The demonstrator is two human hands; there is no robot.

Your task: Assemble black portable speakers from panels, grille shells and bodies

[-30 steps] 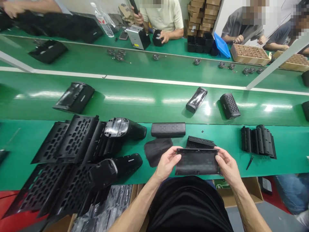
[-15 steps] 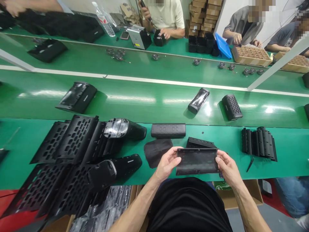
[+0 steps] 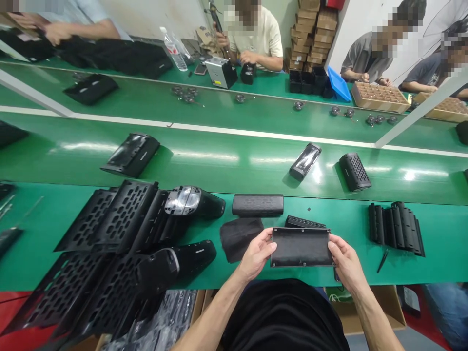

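Note:
Between my two hands is a black rectangular speaker grille panel [image 3: 302, 247], its hollow inner side facing up, with small clips along its long edges. My left hand [image 3: 259, 254] pinches its left end, thumb on top. The right end is gripped by my right hand [image 3: 344, 259] in the same way. Just beyond the panel lies another black slotted part [image 3: 304, 222], partly hidden by it. A piece of black cloth [image 3: 237, 240] lies beside my left hand. Behind that sits a closed black grille [image 3: 258, 205] on the green bench.
Perforated black grilles [image 3: 120, 214] are stacked at left, beside two speaker housings [image 3: 197, 202]. More curved panels [image 3: 397, 226] and a black pen-like tool [image 3: 382, 261] lie at right. Speakers [image 3: 305, 162] sit on the green conveyor [image 3: 226, 168]. Several co-workers sit across it.
The panel has tilted slightly, so its inside and lower-edge clips show more plainly. Both hands keep their grip. The whole view has shifted a little.

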